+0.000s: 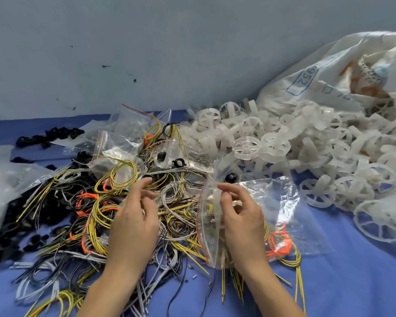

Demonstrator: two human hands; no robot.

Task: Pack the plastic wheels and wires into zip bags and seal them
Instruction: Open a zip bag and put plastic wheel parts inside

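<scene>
1. Head view, widest first: blue cloth-covered work surface (352, 282), spread under everything, backed by a pale grey wall.
2. Large white woven sack with blue print (329, 72), slumped at far right, mouth facing the middle.
3. Heap of translucent white plastic spoked wheels (247, 145), spilling from the sack's mouth leftward and down the right side; nearest ones just beyond the right hand's fingertips.
4. Tangle of yellow, orange, grey and black wires (96, 216), covering centre and left, running under both forearms.
5. Pile of crumpled clear zip bags with red strips (124, 133), behind the wires; small black plastic rings (48, 136) scattered to its left.
6. Clear plastic zip bag with a red line along its mouth (272, 202), lying to the right of centre, mouth edge lifted, body trailing away rightward from the grip; orange and yellow wires seen through its film, inside or beneath not clear.
7. Right hand (240, 216), thumb and forefinger pinching that bag's mouth edge, other fingers curled behind it.
8. Left hand (133, 220), fingers loosely bent over the wires beside the bag's mouth; whether pinching a strand, cannot tell.
</scene>
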